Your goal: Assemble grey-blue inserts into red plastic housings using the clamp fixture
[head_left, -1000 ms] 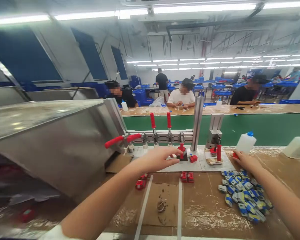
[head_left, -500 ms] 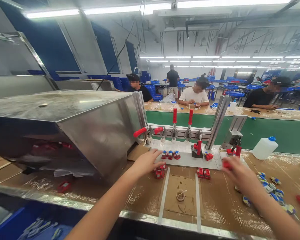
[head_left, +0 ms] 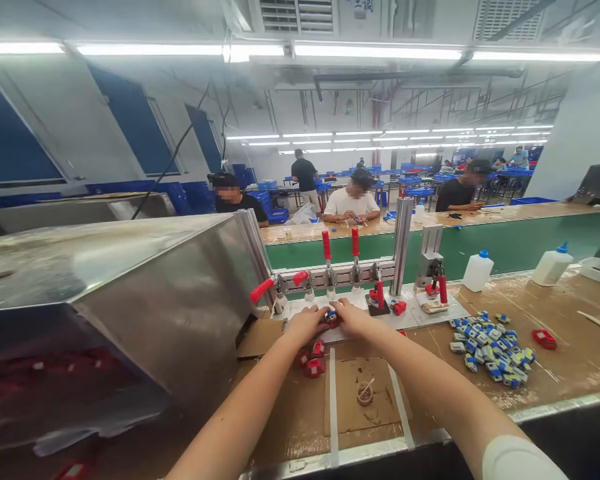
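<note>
My left hand (head_left: 306, 323) and my right hand (head_left: 351, 316) meet at the base of the toggle clamp row. Between their fingertips is a small red and blue plastic part (head_left: 332, 317), partly covered. Fingers of both hands are closed against its sides. Other parts around it are hidden by the hands. Just below my left hand lies a small group of red plastic parts (head_left: 314, 365). Behind my hands stand toggle clamps (head_left: 329, 267) with red handles, two upright and others tipped over. A clamp (head_left: 379, 297) to the right sits over a black block.
A pile of blue, white and yellow parts (head_left: 493, 347) lies right, near red parts (head_left: 545, 339). Two white bottles (head_left: 479, 272) stand behind. A metal hood (head_left: 165, 300) blocks the left. A small pot (head_left: 365, 393) sits on cardboard in front. Co-workers sit at the bench beyond.
My right hand has come from the far-right clamp to the middle, beside my left hand. Both now close around the small red and blue part. The view has turned right.
</note>
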`<action>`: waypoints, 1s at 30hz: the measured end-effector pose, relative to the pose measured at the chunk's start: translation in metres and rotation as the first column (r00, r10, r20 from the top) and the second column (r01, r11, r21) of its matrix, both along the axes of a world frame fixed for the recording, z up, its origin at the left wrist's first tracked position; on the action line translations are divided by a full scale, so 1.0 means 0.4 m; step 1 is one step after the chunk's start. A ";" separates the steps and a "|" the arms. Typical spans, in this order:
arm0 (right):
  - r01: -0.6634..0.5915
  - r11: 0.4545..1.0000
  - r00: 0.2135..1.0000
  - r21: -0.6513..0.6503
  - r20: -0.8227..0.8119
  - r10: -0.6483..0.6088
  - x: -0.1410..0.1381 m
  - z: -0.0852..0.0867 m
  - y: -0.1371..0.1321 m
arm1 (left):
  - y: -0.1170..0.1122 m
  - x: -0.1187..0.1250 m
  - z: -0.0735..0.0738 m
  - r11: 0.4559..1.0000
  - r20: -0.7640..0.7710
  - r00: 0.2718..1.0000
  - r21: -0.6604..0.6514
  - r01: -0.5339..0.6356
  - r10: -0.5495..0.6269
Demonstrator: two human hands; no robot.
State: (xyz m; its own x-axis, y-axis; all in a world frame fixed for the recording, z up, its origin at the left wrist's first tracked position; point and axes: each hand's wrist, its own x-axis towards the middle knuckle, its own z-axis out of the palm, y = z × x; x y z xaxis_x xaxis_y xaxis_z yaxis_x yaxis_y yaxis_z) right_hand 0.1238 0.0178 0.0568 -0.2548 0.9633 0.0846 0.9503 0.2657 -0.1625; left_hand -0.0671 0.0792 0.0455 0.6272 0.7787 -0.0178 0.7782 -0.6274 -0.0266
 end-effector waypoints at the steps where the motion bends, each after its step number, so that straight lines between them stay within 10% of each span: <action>1: -0.009 0.998 0.999 0.054 -0.040 0.011 0.018 -0.007 -0.020 | 0.007 -0.018 -0.002 1.000 0.004 1.000 0.001 0.013 -0.013; 4: 0.156 0.940 0.971 0.304 -0.221 -0.090 0.129 -0.045 -0.092 | 0.021 -0.059 -0.007 0.998 0.043 0.997 0.000 0.063 -0.063; 7: 0.609 0.737 0.788 0.293 -0.334 -0.518 0.280 -0.089 -0.120 | 0.026 -0.057 -0.010 0.995 0.076 0.992 0.015 0.099 -0.100; 14: 0.516 0.857 0.853 0.002 -0.089 -0.513 0.409 -0.096 -0.097 | 0.036 0.028 -0.007 0.992 -0.036 0.995 0.090 0.092 -0.089; 17: 0.485 0.874 0.863 0.043 -0.184 -0.470 0.374 -0.085 -0.164 | 0.042 0.035 -0.005 0.989 -0.053 0.994 0.106 0.099 -0.094; 22: 0.096 0.993 0.913 0.067 -0.404 -0.061 0.175 -0.090 -0.183 | 0.051 0.030 -0.003 0.985 -0.092 0.990 0.124 0.121 -0.110; 30: 0.291 0.957 0.842 -0.023 -0.469 -0.267 0.017 -0.085 0.013 | 0.018 0.024 0.031 0.982 -0.155 0.987 0.174 0.077 -0.050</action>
